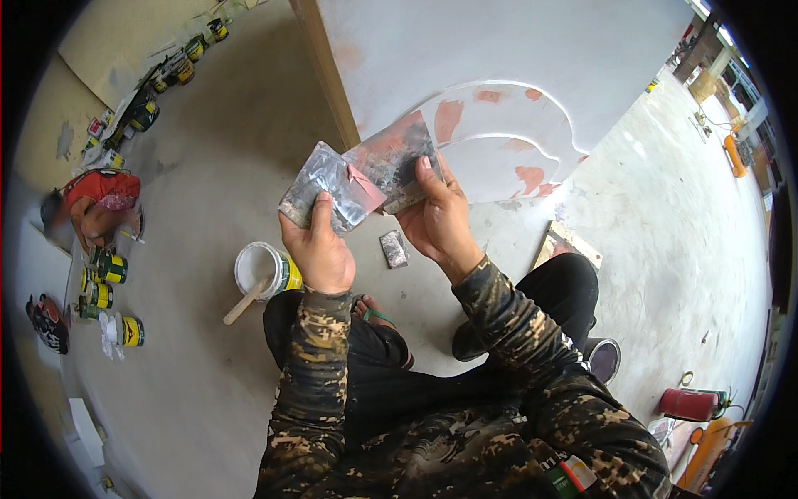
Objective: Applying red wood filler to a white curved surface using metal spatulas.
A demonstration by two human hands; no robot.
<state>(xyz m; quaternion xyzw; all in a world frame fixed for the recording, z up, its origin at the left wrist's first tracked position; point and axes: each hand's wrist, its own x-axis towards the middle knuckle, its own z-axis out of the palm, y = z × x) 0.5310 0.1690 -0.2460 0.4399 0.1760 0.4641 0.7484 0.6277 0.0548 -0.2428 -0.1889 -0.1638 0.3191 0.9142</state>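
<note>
My left hand (320, 254) grips a flat metal putty spreader (309, 185), thumb on top of its grey, smeared face. A dab of pinkish-red putty (363, 185) sits near its right corner. In my right hand (440, 212) is a second flat spreader (391, 154), stained dark and pink, with the thumb pressed on its face. The two plates meet and overlap at their edges. Just beyond them stands a pale grey panel (532, 58) with curved raised moulding and several reddish putty patches (449, 119).
An open white paint bucket (253, 259) with a wooden stick (247, 301) stands left of my knee. A small sanding block (394, 249) lies on the floor. At the far left another person (104, 195) crouches among several paint cans (112, 268). A red fire extinguisher (688, 404) lies at right.
</note>
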